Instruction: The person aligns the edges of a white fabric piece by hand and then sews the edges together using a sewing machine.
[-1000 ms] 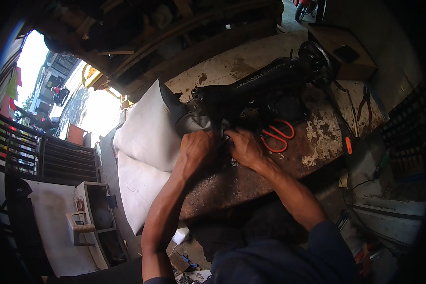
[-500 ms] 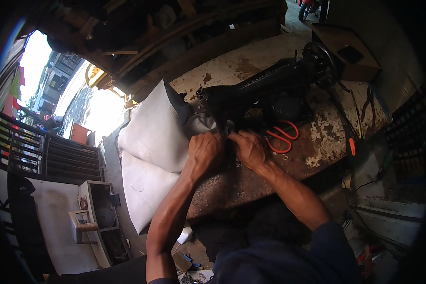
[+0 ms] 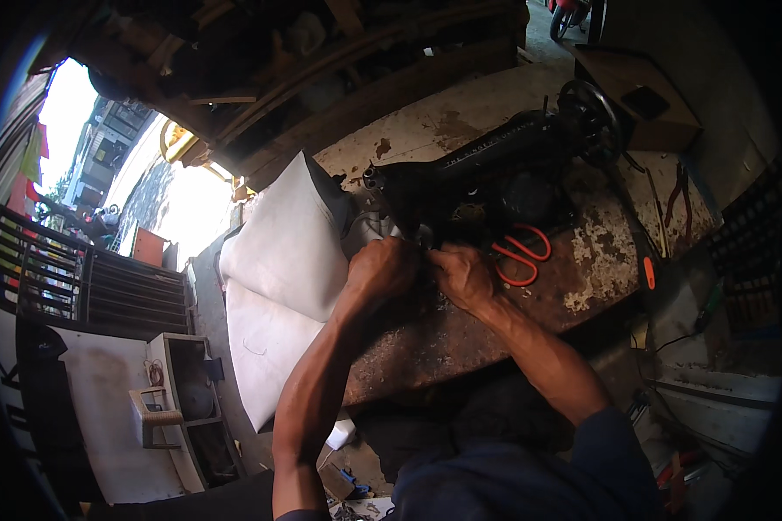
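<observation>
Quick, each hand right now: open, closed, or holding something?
Left hand: curled by the white sheet; grip hidden, can't tell.
Right hand: curled near the sewing machine; can't tell if holding anything.

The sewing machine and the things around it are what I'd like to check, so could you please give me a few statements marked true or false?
1. The sewing machine stands on a worn tabletop. True.
2. The left hand is nearer the white sheet than the right hand is. True.
3. The white sheet lies to the right of the sewing machine. False: it lies to the left.
4. The red-orange scissor handles are to the right of the right hand. True.
5. The left hand holds the scissor handles. False: neither hand holds them.
6. The sewing machine is bright yellow. False: it is black.
</observation>
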Action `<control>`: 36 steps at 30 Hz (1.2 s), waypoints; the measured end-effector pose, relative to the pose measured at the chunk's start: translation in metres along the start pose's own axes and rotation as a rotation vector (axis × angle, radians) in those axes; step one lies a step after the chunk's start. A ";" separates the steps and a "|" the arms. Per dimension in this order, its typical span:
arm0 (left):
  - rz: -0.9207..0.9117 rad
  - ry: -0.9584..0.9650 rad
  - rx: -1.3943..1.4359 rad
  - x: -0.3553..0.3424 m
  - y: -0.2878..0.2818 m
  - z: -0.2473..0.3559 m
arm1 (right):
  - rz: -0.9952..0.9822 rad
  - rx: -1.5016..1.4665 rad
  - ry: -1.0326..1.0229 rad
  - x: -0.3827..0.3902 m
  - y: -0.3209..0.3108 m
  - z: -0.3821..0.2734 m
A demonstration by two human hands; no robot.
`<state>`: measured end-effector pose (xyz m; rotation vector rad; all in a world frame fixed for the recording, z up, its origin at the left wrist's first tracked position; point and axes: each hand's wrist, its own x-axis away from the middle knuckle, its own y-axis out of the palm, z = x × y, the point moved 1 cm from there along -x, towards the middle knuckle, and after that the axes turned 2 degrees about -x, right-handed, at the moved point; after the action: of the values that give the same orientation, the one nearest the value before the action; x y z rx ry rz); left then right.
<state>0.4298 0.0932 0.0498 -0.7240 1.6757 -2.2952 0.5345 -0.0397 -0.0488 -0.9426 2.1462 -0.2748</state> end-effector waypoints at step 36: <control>0.398 0.023 -0.222 0.036 0.022 0.025 | 0.055 0.112 0.028 0.002 -0.003 -0.010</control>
<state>0.4087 0.0488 0.0443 -0.3583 1.9036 -1.8737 0.5282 -0.0445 -0.0417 -0.8195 2.1544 -0.3781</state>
